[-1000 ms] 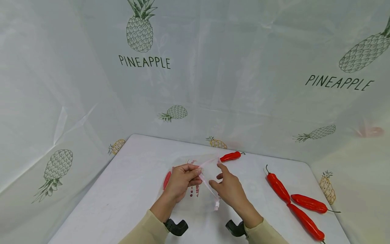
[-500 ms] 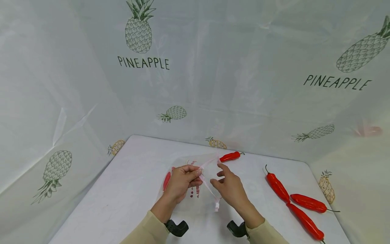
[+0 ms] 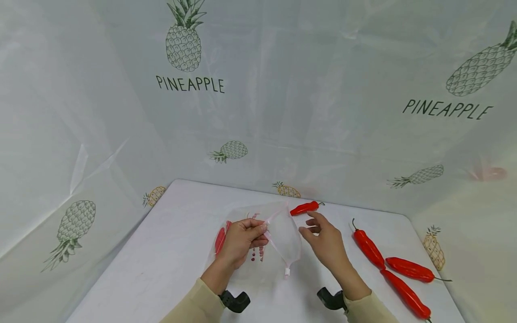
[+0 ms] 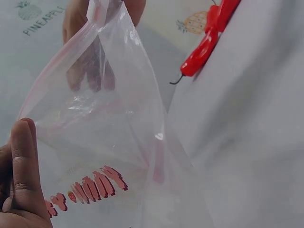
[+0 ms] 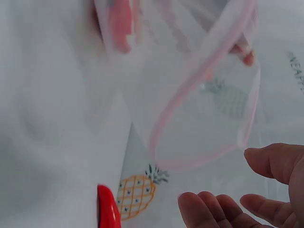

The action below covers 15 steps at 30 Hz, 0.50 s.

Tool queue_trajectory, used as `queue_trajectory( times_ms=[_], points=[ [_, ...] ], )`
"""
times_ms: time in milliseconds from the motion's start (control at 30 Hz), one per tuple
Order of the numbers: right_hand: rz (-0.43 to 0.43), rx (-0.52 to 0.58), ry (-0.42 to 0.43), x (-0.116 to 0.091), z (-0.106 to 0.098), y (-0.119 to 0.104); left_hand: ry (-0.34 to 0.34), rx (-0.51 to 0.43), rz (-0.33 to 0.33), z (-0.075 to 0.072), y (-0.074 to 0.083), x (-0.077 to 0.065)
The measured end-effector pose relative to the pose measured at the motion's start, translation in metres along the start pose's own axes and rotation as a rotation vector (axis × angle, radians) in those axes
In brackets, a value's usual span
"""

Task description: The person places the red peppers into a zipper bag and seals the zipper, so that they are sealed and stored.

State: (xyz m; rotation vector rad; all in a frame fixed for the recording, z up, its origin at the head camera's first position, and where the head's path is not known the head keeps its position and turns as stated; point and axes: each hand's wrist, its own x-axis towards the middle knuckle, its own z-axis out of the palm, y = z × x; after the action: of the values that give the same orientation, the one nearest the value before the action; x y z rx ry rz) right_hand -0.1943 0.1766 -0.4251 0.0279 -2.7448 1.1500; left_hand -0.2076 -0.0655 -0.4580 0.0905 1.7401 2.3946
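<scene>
A clear plastic slider bag (image 3: 278,220) with pink edging and red print hangs from my left hand (image 3: 241,242), thumb and fingers pinching its rim. In the left wrist view the mouth of the bag (image 4: 114,142) gapes wide. A white slider (image 3: 287,271) sits at the near end of that mouth. Red chili peppers (image 3: 220,240) show through the plastic, partly behind my left hand. My right hand (image 3: 329,244) is apart from the bag, holding nothing, its fingers loosely bent. Just beyond its fingertips, a red chili pepper (image 3: 304,208) lies near the table's back edge.
On the right side of the white table (image 3: 161,251) lie three more chili peppers, one farther back (image 3: 367,247), one pointing right (image 3: 409,269) and one nearer (image 3: 408,294). A pineapple-printed sheet (image 3: 307,112) hangs behind the table and along its sides.
My right hand has moved away from the bag's rim to the right, toward the back chili pepper. The bag's mouth has spread wider. My left hand keeps its pinch in place.
</scene>
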Motion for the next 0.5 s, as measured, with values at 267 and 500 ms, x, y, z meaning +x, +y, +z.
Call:
queue_trajectory(
  times_ms=[267,500],
  points=[
    [0.027,-0.023,-0.005,0.010,-0.025,0.028,-0.004,0.009,-0.012,0.000,0.001,-0.003],
    [0.015,-0.029,-0.055,0.017,-0.044,0.057,-0.003,0.007,-0.015,-0.001,0.002,-0.004]
  ],
)
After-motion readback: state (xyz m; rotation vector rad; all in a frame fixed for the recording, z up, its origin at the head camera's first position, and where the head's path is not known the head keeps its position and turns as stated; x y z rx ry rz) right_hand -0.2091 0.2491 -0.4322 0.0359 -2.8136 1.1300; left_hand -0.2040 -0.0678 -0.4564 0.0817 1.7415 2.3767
